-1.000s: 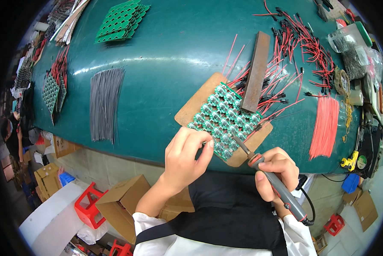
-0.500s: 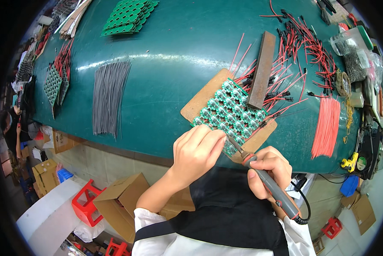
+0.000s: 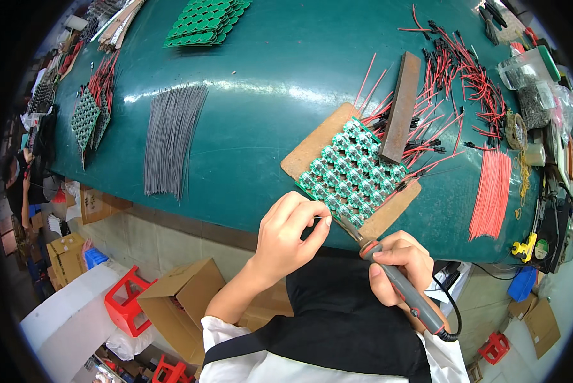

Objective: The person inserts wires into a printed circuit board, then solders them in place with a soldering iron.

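Note:
My right hand (image 3: 401, 265) is closed round the grey and red handle of a soldering iron (image 3: 404, 290). The iron's tip points up and left to the near edge of a green circuit board panel (image 3: 353, 167), which carries rows of small components. Just left of that tip, my left hand (image 3: 293, 233) is pinched, and a thin wire (image 3: 318, 217) seems to show at its fingertips. Under the panel lies a brown board (image 3: 307, 148). A rusty metal bar (image 3: 401, 105) rests across the panel's right side, over red and black leads (image 3: 427, 118).
Bundles of grey wires (image 3: 175, 140) and red wires (image 3: 491, 191) lie left and right on the green table (image 3: 242, 166). Stacked bare green panels (image 3: 206, 22) sit at the back. More leads (image 3: 472, 76), a clear tub (image 3: 523, 70) and a yellow tool (image 3: 524, 247) are at right.
My left hand's fingertips have drawn back a little from the panel's near edge. The soldering iron stays in my right hand, near the same edge. The whole view has shifted slightly.

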The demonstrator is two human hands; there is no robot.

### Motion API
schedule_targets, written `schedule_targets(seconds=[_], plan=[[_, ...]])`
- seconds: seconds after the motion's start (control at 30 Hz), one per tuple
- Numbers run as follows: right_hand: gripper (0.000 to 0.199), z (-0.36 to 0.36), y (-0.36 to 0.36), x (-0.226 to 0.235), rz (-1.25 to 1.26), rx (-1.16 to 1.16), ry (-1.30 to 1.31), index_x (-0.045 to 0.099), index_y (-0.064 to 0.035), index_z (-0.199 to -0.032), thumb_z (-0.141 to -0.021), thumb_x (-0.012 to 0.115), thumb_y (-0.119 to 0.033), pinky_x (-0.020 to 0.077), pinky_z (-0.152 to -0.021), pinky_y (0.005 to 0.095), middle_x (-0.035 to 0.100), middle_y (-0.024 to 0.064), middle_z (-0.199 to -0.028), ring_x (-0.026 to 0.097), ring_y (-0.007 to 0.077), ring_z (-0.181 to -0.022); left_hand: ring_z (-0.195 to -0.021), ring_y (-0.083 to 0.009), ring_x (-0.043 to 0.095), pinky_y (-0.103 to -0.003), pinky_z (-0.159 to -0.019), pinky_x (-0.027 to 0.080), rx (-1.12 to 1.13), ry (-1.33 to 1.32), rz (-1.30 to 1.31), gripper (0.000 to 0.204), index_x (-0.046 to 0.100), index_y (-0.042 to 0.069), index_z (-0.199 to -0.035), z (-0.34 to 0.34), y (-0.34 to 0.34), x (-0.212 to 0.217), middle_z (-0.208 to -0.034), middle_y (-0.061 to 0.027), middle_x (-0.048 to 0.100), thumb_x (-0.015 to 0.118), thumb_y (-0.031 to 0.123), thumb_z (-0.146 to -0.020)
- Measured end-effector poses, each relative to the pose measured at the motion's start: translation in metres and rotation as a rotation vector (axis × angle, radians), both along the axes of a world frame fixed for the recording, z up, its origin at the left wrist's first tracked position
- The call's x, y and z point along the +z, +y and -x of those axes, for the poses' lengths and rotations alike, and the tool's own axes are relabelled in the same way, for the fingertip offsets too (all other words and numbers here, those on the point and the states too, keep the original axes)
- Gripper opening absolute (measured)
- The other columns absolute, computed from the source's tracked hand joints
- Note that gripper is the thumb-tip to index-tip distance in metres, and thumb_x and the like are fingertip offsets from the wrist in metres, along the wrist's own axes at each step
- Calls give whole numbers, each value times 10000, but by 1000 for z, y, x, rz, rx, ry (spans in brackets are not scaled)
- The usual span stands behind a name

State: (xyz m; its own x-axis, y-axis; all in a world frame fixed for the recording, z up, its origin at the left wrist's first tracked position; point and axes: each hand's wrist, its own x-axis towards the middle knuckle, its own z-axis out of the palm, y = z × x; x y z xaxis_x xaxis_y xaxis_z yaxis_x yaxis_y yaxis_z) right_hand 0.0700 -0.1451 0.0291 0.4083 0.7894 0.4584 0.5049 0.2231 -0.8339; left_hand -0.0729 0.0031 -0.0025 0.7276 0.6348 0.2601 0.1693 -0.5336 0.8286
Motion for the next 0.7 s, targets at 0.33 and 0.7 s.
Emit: schedule_targets(seconds=[0.33,0.7], plan=[[204,1,4,3,37,6,-82,616,-14,-864,-676,694,10,489,-524,308,598,84,-658,605,233,-559,-593,-122,508,-267,-496,395,46,-8,-127,137,659,62,-846,-4,-4,-8,-746,-15,582,744,-5,-761],[149,-41,10,13,186,163,218,636,-17,-840,-700,687,-24,442,-597,309,582,82,-713,571,204,-648,-604,-178,561,-310,-519,455,157,-47,-82,145,629,59,-857,2,-15,-9,-775,-41,569,722,2,-760]])
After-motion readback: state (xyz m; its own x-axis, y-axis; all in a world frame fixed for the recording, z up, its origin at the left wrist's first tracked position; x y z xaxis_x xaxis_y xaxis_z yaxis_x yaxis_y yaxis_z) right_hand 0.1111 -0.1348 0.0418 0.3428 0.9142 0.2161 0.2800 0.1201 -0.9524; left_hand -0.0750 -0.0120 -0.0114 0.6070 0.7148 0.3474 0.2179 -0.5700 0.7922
